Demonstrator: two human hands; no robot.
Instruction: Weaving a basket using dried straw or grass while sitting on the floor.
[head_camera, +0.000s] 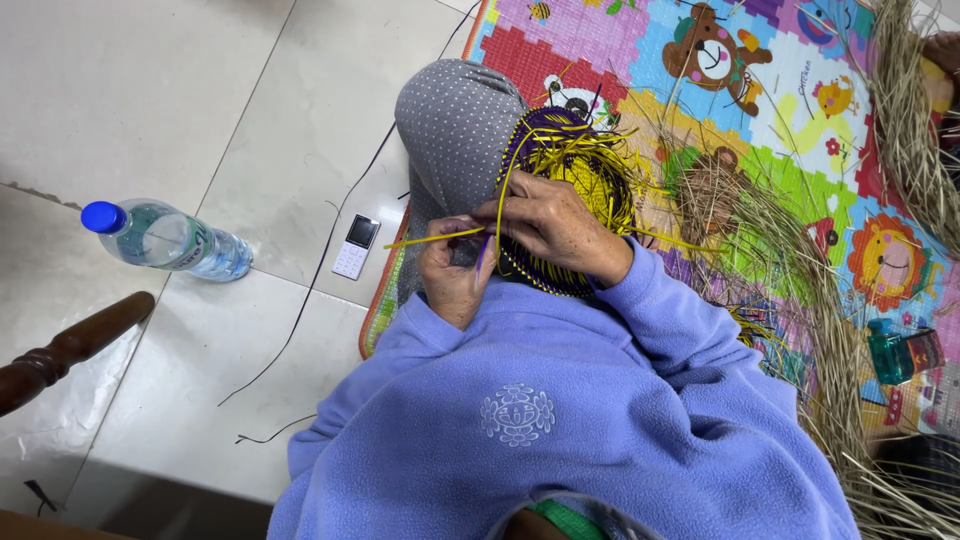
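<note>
At the far left, one dark wooden furniture leg (70, 350) slants across the pale floor tiles (150, 110). Above it lies one clear plastic bottle (165, 240) on its side, its blue cap pointing left and its long axis running left to right, tilted slightly down toward the right. Further right, one small white phone (355, 246) lies flat on the tiles, screen up, long axis nearly upright in the view, with a thin black cord (300, 310) trailing past it.

One person in a lilac fleece sits at the edge of one colourful animal play mat (780, 90), a grey dotted knee (455, 125) raised. Against that knee rests one round woven basket (570, 195), purple and yellow, standing on edge with its open face toward the camera; loose yellow strips splay from its rim.

The left hand (452, 275) is curled closed around one yellow strip (435, 238), which runs nearly level, its free tip pointing left. The right hand (555, 230) lies just beside it over the basket's lower rim, fingers bent and pinching the strips there.

To the right, dry straw (790, 260) sprawls over the mat in loose bundles, too tangled to count. Near the right edge stands one small green container (888, 352).
</note>
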